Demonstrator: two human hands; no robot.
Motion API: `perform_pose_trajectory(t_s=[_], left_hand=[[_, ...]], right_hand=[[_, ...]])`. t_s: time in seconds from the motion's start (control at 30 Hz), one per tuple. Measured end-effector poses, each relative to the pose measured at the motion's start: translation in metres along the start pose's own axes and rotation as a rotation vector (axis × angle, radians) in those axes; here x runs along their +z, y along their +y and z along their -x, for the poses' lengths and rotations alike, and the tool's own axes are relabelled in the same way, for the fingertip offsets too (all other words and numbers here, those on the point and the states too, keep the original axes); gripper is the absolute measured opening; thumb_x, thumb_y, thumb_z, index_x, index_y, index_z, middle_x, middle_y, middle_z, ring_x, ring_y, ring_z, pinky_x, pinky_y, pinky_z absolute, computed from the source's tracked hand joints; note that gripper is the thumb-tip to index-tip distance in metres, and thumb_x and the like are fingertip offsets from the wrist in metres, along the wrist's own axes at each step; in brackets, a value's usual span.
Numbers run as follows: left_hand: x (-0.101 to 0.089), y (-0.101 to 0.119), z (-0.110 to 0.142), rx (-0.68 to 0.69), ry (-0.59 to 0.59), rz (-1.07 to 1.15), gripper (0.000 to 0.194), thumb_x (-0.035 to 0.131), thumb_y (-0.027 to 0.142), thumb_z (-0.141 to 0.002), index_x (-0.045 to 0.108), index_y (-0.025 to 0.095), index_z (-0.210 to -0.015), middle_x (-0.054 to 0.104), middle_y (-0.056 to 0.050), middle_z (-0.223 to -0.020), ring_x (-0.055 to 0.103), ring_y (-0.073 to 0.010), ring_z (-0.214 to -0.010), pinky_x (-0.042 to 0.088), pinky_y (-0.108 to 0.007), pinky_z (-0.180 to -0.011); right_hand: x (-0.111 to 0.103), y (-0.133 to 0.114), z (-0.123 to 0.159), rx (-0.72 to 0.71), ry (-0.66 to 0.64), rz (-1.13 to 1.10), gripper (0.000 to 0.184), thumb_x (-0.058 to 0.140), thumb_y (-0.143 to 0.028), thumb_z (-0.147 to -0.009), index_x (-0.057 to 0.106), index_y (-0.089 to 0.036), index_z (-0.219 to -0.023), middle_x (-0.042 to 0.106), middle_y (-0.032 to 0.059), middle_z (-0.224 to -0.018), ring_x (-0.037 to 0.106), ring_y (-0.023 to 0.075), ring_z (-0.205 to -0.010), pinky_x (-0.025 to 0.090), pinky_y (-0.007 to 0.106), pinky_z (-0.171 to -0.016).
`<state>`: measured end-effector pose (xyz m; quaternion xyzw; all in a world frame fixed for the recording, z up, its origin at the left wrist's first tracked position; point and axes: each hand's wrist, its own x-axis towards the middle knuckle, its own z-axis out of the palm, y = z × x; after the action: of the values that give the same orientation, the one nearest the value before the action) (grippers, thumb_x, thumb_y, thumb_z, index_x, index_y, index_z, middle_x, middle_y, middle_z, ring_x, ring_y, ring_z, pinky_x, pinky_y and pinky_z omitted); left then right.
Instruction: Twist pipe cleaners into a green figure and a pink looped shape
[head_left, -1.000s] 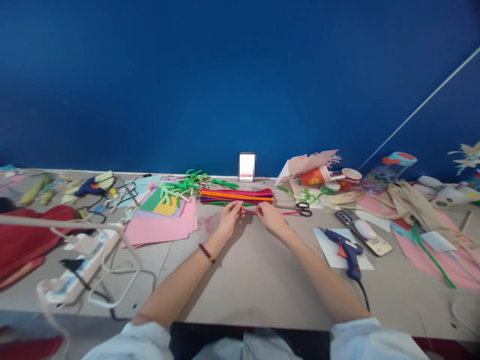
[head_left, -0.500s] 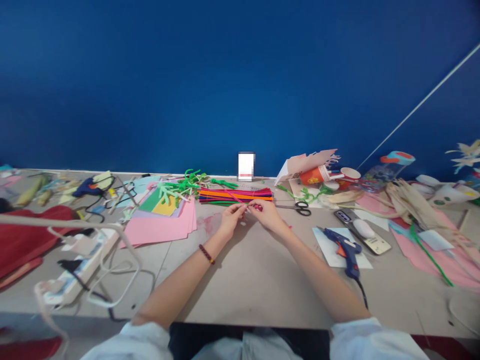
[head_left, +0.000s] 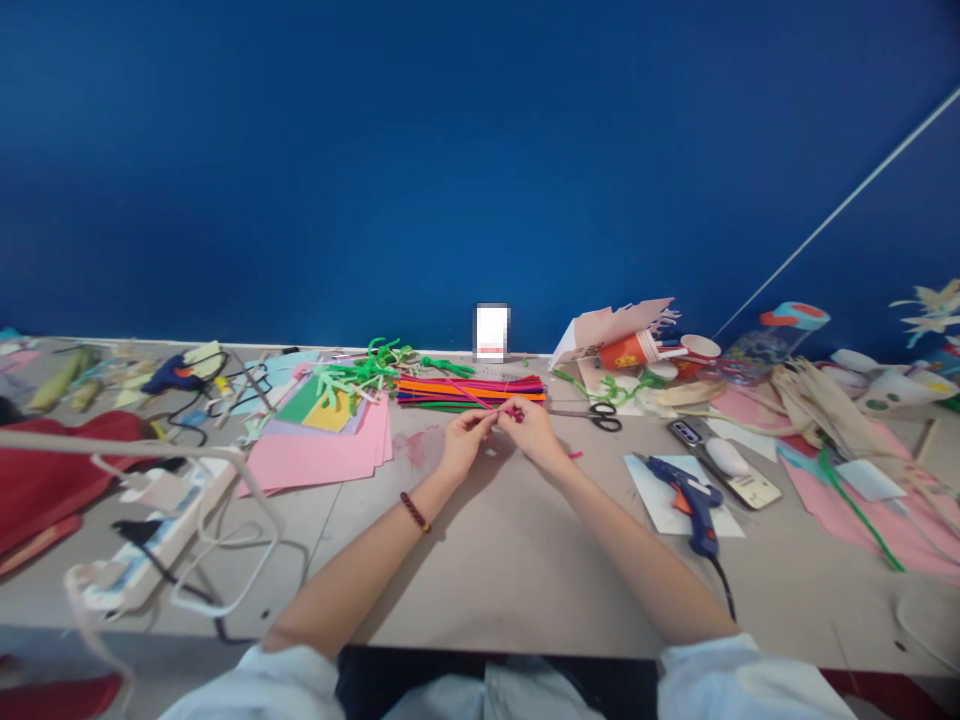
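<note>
l hand [head_left: 468, 440] + r hand [head_left: 529, 428] together, fingertips pinching pink pipe cleaner [head_left: 480, 402], just nearer wearer than pipe-cleaner bundle [head_left: 472, 392]. risk: uneven pull kinks wire or slips it loose; cut wire ends could prick fingers. exact grip on each side: can't tell.

Thin magenta pipe cleaner [head_left: 480, 401] slants between both hands' fingertips.

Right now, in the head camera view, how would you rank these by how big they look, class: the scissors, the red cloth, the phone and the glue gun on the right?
1. Red cloth, though the picture's edge cuts it off
2. Glue gun and phone: too alike to rank
3. Scissors
</note>
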<state>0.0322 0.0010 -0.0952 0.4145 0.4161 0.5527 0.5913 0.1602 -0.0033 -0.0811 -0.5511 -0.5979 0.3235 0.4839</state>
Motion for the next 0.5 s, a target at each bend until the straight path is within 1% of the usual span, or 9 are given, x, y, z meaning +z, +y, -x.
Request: perform_pose_trajectory(t_s=[0.1,0.17,0.37,0.5], left_hand=[[0.0004,-0.0001,-0.0004,0.060,0.013,-0.026,0.024,0.079,0.034,-0.055,0.072,0.016,-0.069,0.065,-0.002,-0.062,0.051,-0.0089,-0.053,0.040,-0.020,-0.050],[0.0000,0.0000,-0.0008,0.072,0.009,-0.036,0.024,0.079,0.034,-0.056,0.072,0.016,-0.070,0.065,-0.003,-0.064,0.053,-0.0095,-0.054,0.041,-0.020,-0.050],[-0.0009,0.0012,-0.0008,0.071,-0.001,-0.030,0.022,0.077,0.032,-0.059,0.073,0.015,-0.073,0.067,-0.004,-0.067,0.051,-0.0086,-0.054,0.040,-0.020,-0.050],[-0.0003,0.0016,0.0000,0.052,0.009,-0.033,0.022,0.078,0.032,-0.058,0.073,0.015,-0.071,0.066,-0.003,-0.066,0.050,-0.0083,-0.053,0.040,-0.021,-0.051]], right_hand=[[0.0001,-0.0009,-0.0007,0.029,-0.016,-0.083,0.018,0.054,-0.034,-0.068,0.058,-0.017,-0.070,0.060,0.0011,-0.068,0.051,0.0142,-0.062,0.039,0.025,-0.061],[-0.0004,-0.0009,-0.0016,0.027,-0.030,-0.125,0.019,0.055,-0.035,-0.068,0.059,-0.017,-0.070,0.061,0.0018,-0.070,0.053,0.0149,-0.064,0.040,0.026,-0.063],[-0.0006,0.0006,-0.0028,0.012,-0.035,-0.157,0.020,0.055,-0.037,-0.069,0.059,-0.017,-0.070,0.063,0.0030,-0.073,0.056,0.0171,-0.070,0.041,0.028,-0.068],[-0.0005,0.0010,-0.0013,-0.006,-0.037,-0.129,0.017,0.054,-0.034,-0.070,0.056,-0.018,-0.069,0.060,0.0015,-0.071,0.054,0.0159,-0.067,0.040,0.027,-0.064]])
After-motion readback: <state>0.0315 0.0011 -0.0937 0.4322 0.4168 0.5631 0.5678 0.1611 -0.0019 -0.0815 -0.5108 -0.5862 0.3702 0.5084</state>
